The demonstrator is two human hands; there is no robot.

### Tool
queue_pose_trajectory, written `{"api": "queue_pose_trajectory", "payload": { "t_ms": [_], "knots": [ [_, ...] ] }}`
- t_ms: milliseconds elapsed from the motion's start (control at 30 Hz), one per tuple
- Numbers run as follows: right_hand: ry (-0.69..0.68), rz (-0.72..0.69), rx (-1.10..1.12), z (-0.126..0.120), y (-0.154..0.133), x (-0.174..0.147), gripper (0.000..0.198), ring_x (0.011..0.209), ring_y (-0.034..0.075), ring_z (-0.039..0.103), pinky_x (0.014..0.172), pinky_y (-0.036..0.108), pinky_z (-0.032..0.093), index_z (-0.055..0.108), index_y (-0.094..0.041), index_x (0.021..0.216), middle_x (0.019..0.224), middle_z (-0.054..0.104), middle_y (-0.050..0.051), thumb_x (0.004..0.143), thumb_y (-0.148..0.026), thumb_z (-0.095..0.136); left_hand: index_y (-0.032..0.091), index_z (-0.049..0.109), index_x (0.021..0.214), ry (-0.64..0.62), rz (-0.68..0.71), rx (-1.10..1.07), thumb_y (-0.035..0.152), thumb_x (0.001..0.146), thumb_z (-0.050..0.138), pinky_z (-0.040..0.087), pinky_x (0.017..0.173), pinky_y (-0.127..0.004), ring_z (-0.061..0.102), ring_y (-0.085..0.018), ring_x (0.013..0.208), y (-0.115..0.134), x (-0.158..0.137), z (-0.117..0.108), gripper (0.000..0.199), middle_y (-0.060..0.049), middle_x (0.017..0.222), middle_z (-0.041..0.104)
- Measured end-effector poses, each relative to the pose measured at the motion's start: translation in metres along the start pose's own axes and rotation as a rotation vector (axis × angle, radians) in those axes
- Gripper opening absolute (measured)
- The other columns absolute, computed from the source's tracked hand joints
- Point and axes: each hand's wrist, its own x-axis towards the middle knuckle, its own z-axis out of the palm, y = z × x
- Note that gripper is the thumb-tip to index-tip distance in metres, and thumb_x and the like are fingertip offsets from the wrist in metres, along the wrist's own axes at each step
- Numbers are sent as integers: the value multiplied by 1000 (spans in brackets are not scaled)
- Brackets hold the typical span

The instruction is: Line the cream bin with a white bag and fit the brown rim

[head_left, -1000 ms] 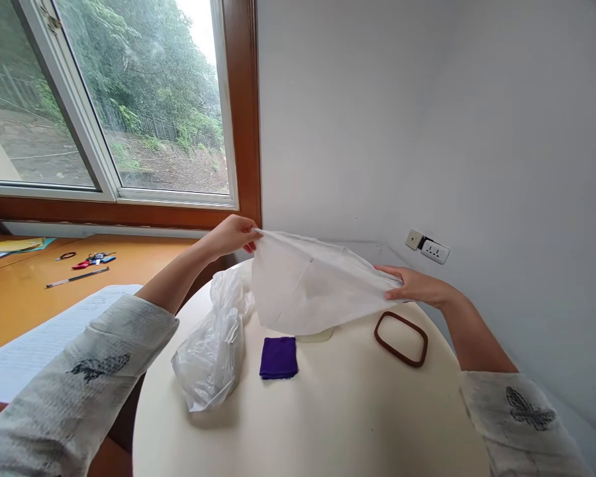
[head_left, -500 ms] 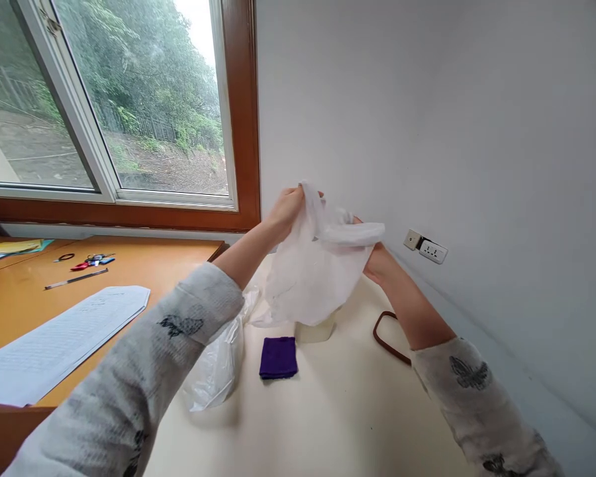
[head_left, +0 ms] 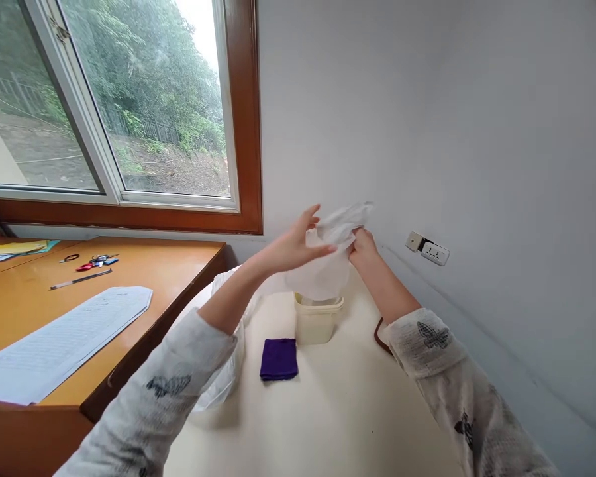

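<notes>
A thin white plastic bag (head_left: 322,275) hangs over a cream-coloured bin (head_left: 318,323), whose near rim shows below it. My right hand (head_left: 363,246) is closed on the bunched upper part of the bag. Against the bag's left side, my left hand (head_left: 304,244) has its fingers and thumb spread apart. In front of the bin lies a folded purple cloth (head_left: 279,359). Another white plastic bag (head_left: 221,384) rests left of the cloth, partly behind my left forearm. A brown loop (head_left: 381,338) is mostly covered by my right sleeve.
To the left is an orange wooden desk (head_left: 179,265) with papers (head_left: 79,338), a pen (head_left: 80,279) and keys (head_left: 98,262). A wall socket (head_left: 434,252) sits on the right wall. The cream table (head_left: 322,424) spreads out below my hands.
My left hand has let go of the bag and opened. The bag is more gathered toward my right hand, and the bin's rim has come into view. My right arm has shifted left.
</notes>
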Motion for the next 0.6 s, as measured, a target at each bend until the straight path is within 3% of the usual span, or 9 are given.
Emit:
{"api": "queue_pose_trajectory", "payload": {
  "t_ms": [100, 167, 200, 267, 333, 367, 533, 600],
  "knots": [
    [35, 4, 55, -7, -5, 5, 9, 64, 13, 56, 53, 22, 46, 50, -23, 62, 60, 58, -4, 60, -24, 58, 21, 7, 141, 112, -174, 193, 41, 50, 77, 21, 104, -46, 16, -34, 132, -34, -27, -3, 116, -17, 145, 19],
    [16, 5, 82, -9, -8, 4, 11, 70, 14, 58, 57, 23, 48, 50, -24, 63, 63, 60, -4, 61, -30, 59, 16, 14, 139, 177, -289, 276, 40, 43, 80, 23, 101, -47, 20, -37, 130, -57, -37, -3, 118, -20, 141, 25],
    [-9, 4, 93, -8, -10, 2, 12, 73, 15, 58, 59, 24, 48, 52, -24, 64, 65, 61, -3, 62, -33, 59, 15, 25, 135, 195, -331, 261, 38, 44, 79, 29, 97, -46, 30, -38, 124, -67, -38, -3, 108, -20, 135, 36],
    [-87, -6, 103, -7, -14, -3, 16, 77, 16, 59, 62, 26, 49, 54, -24, 68, 69, 63, -2, 65, -39, 59, 13, 53, 113, 199, -374, 199, 34, 51, 73, 39, 83, -42, 50, -35, 104, -82, -35, -4, 69, -15, 108, 59],
    [-187, -10, 84, -3, -19, -11, 20, 79, 17, 59, 65, 28, 50, 57, -24, 71, 70, 63, -1, 67, -44, 57, 12, 63, 84, 210, -371, 141, 31, 58, 65, 42, 69, -36, 57, -30, 83, -88, -26, -5, 32, -8, 78, 64],
    [-233, -6, 65, -1, -22, -15, 22, 80, 18, 59, 65, 29, 49, 57, -24, 72, 70, 64, -1, 67, -45, 57, 12, 63, 76, 224, -358, 117, 30, 60, 61, 42, 65, -34, 57, -27, 76, -88, -19, -6, 24, -6, 70, 62],
    [-437, 69, -61, 10, -27, -37, 20, 77, 20, 60, 64, 30, 49, 60, -23, 74, 67, 64, 0, 61, -36, 66, 13, 63, 79, 230, -226, -71, 28, 64, 56, 41, 60, -26, 53, -15, 64, -67, 17, -3, 23, -1, 66, 60],
    [-453, 82, -98, 14, -24, -42, 21, 74, 19, 60, 63, 29, 49, 61, -22, 75, 65, 63, -1, 58, -31, 69, 13, 64, 82, 203, -164, -151, 28, 65, 55, 41, 62, -26, 54, -14, 66, -53, 27, 2, 24, -2, 69, 62]
  ]
}}
